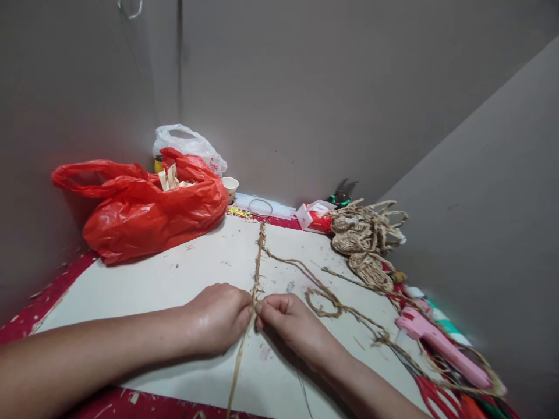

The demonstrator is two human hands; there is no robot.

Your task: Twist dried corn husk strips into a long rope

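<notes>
Both hands meet at the middle of the desk (174,279), knuckles up and fingers curled in. The left hand (218,317) and the right hand (288,320) pinch the same straw cord (257,267) between thumb and fingertips, almost touching each other at the pinch. Beyond the hands the cord runs straight away across the pale board, twisted tight; nearer the person it hangs loose as flat, untwisted strands that slip off the front edge. A second length of cord branches off to the right of the hands and curls into a small loop (322,302) just beside the right hand. Farther right lies a pink glue gun (441,346), with red-handled scissors (432,396) nearer the person. Beyond the right hand sits a heap of woven straw pieces (367,241) — near it a red-and-white box (314,216). Far beyond the left hand a red plastic bag (148,206) slumps against the wall, with a white bag (187,142) and a small paper cup (230,186) behind it.
</notes>
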